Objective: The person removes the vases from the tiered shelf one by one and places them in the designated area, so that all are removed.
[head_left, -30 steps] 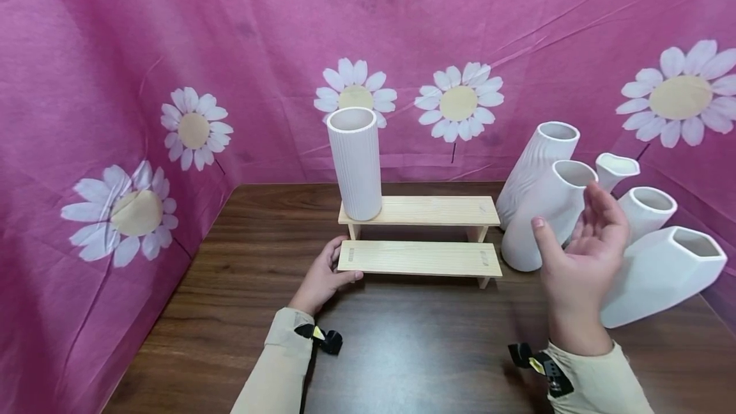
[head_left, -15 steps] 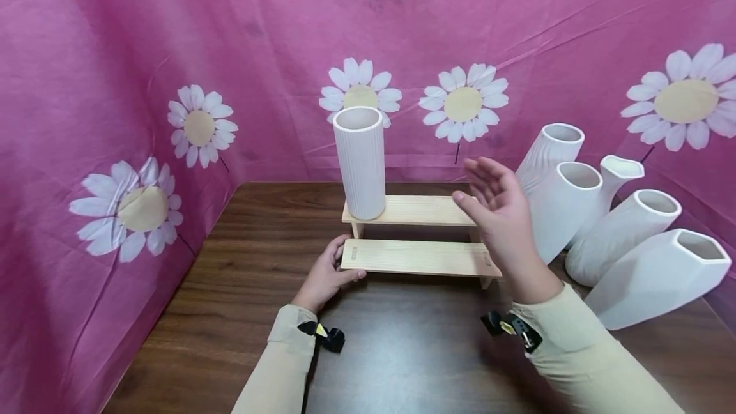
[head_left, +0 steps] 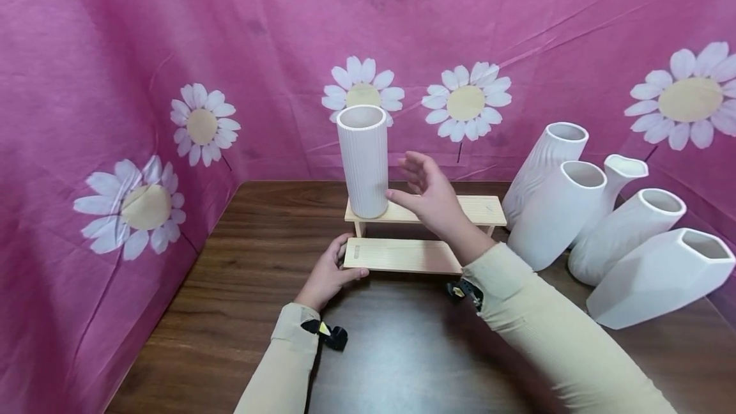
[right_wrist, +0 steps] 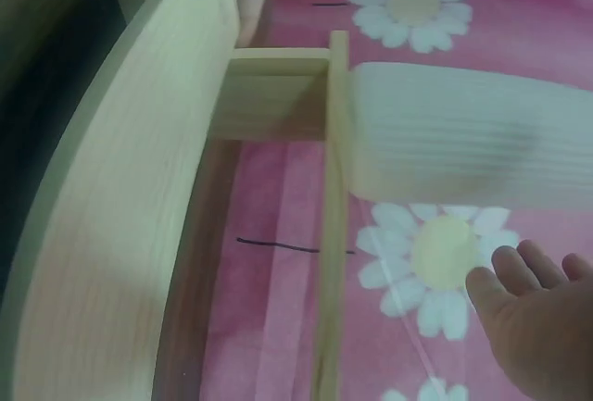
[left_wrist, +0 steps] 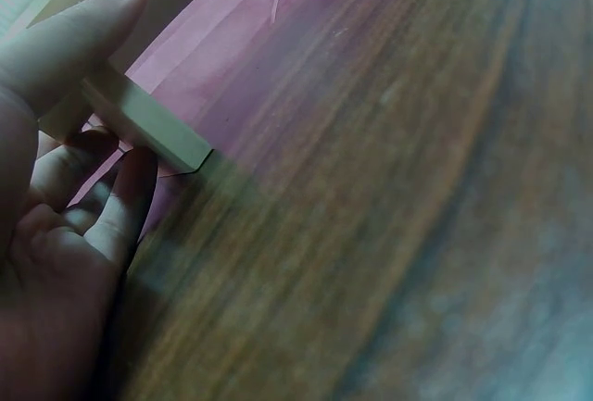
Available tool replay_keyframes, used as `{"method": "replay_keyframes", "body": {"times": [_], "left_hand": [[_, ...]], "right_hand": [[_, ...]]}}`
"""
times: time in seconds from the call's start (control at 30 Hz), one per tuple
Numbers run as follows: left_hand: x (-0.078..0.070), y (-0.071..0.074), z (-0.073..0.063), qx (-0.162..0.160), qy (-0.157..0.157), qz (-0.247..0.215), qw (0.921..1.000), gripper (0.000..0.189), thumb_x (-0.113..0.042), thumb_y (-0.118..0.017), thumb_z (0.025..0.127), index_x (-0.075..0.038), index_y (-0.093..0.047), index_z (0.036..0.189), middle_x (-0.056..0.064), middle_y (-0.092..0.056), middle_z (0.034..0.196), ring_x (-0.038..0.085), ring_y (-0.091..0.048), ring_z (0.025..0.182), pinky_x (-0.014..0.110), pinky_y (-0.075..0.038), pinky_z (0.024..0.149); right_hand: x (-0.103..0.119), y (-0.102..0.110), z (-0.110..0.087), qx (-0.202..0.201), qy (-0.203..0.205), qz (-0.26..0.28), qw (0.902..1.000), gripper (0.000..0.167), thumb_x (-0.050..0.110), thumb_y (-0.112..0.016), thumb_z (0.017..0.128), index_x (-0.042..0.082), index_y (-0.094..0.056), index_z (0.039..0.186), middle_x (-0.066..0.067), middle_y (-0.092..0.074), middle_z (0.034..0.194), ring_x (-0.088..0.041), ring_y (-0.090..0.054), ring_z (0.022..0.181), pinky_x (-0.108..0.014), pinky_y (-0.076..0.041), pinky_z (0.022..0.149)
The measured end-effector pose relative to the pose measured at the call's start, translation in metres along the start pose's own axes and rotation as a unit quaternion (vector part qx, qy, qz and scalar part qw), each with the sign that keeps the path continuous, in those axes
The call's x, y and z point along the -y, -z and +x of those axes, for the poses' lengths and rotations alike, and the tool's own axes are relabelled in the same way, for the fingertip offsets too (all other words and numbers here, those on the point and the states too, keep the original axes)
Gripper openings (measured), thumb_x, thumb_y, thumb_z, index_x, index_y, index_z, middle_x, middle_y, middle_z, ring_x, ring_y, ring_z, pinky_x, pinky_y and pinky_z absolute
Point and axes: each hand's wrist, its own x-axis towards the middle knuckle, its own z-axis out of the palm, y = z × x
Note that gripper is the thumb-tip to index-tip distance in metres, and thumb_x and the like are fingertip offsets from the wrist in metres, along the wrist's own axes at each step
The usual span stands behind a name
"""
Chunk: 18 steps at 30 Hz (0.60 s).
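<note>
A tall white ribbed vase stands upright on the left end of the upper step of a pale two-step wooden display stand. My left hand grips the left end of the lower step, thumb at its front edge and fingers behind. In the left wrist view, the fingers curl around the stand's leg. My right hand is held up over the upper step, just right of the ribbed vase, its fingers spread and thumb tip close to the vase's side. The right wrist view shows the hand apart from the vase.
Several white vases stand at the right of the brown wooden table: a wavy one, a smooth one, a flared one, a swirled one and a faceted one. A pink cloth with daisies hangs behind.
My right hand has moved left from beside the group of vases to the right side of the ribbed vase. The left hand keeps its hold on the stand.
</note>
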Motion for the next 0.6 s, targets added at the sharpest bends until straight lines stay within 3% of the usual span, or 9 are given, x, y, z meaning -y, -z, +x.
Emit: {"method": "replay_keyframes", "body": {"times": [0.17, 0.37, 0.6], "left_hand": [[-0.001, 0.001, -0.002, -0.001, 0.006, 0.000, 1.0000, 0.087, 0.005, -0.080, 0.081, 0.002, -0.031, 0.152, 0.019, -0.054, 0.143, 0.020, -0.064, 0.107, 0.025, -0.053, 0.084], [0.000, -0.001, -0.001, 0.001, 0.013, 0.002, 0.9999, 0.089, 0.005, -0.081, 0.080, 0.000, -0.031, 0.152, 0.016, -0.055, 0.143, 0.018, -0.064, 0.104, 0.026, -0.053, 0.083], [0.000, 0.000, -0.001, 0.000, 0.003, 0.008, 1.0000, 0.087, 0.005, -0.081, 0.080, -0.001, -0.032, 0.151, 0.018, -0.054, 0.144, 0.017, -0.064, 0.101, 0.026, -0.054, 0.079]], "right_hand": [[-0.003, -0.024, 0.015, 0.023, 0.000, -0.026, 0.9994, 0.095, 0.014, -0.086, 0.080, 0.006, -0.027, 0.155, -0.015, -0.045, 0.150, -0.028, -0.044, 0.138, -0.042, -0.036, 0.114], [0.001, -0.040, 0.027, 0.002, -0.009, -0.108, 0.9941, 0.109, 0.030, -0.091, 0.074, 0.012, -0.022, 0.158, -0.012, -0.048, 0.145, -0.029, -0.050, 0.130, -0.046, -0.040, 0.108], [0.007, -0.042, 0.037, -0.017, -0.018, -0.120, 0.9924, 0.097, 0.030, -0.090, 0.074, 0.010, -0.035, 0.151, -0.011, -0.056, 0.136, -0.028, -0.057, 0.121, -0.048, -0.046, 0.101]]}}
